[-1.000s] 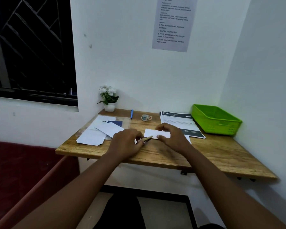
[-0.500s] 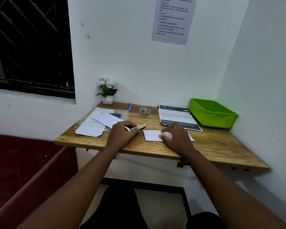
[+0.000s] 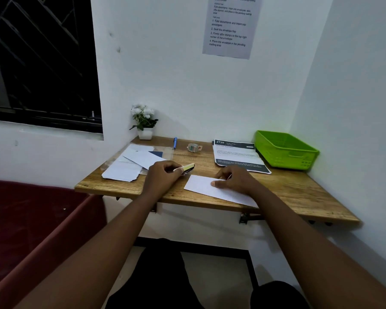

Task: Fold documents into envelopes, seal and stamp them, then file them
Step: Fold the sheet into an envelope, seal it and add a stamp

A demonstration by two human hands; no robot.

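Note:
A white envelope lies flat on the wooden desk near its front edge. My right hand rests on the envelope's middle, thumb and fingertips pressing it down. To the left of the envelope my left hand grips a yellow-capped glue stick, its tip pointing right and held just clear of the paper. A pile of blank envelopes sits at the desk's left end. A printed document lies at the back right.
A green plastic basket stands in the right corner against the wall. A roll of stamps, a blue pen and a small potted plant sit along the back. A red couch is to the left.
My left hand has lifted the glue stick away from the envelope and back to the left. My right hand has slid the envelope nearer to the front edge and turned it slightly.

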